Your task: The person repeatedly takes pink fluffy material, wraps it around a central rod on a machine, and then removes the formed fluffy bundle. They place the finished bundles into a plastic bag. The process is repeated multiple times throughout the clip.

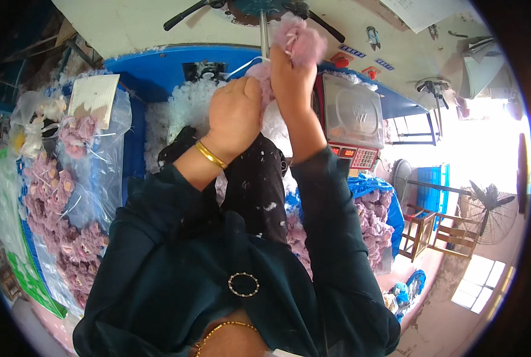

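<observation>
My left hand [235,113], a gold bangle at its wrist, is closed in a fist against a pink fluffy plush piece [261,80] below the end of a metal tube [264,33]. My right hand [292,77] is raised just to the right of the tube. It grips another pink plush piece [301,44] with a thin white strip on it; that piece is slightly blurred and hides the fingertips. Under both hands, loose white fibre stuffing [191,98] lies in a blue-edged tray [229,56] and around my knees.
A digital scale [351,119] stands right of my right forearm. Many pink plush pieces [45,190] lie on the left on plastic sheeting, beside a written paper [93,101]. More fill a blue bag [372,220] at right. Black handles [185,15] flank the tube; a fan [488,205] stands far right.
</observation>
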A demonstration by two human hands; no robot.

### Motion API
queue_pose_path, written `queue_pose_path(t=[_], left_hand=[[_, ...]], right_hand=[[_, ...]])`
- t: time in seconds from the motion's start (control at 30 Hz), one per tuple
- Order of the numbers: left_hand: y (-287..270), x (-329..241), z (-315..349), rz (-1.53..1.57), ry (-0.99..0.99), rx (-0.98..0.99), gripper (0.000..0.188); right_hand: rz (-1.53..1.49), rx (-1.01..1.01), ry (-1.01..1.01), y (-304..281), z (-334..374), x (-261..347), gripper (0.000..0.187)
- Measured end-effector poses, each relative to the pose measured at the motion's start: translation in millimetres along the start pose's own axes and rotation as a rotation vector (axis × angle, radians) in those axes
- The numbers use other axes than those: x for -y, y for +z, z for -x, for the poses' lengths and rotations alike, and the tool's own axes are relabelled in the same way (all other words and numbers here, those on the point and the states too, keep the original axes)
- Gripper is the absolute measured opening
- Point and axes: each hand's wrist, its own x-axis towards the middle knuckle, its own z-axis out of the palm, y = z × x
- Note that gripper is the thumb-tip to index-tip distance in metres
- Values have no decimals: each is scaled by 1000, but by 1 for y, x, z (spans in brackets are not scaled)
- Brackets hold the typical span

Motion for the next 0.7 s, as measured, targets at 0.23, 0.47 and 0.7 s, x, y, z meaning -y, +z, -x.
queue_pose_path(t=[0.23, 0.47, 0.7], left_hand=[[-6, -14, -9, 133, -205, -100, 51], [-19, -6, 16, 367, -243, -56, 35], [-30, -2, 22, 1396, -657, -38, 32]], right_hand=[[50, -62, 421, 34, -46, -44, 28], [25, 46, 246, 0, 5, 7, 14], [-865, 525, 837, -65, 49, -17, 43]])
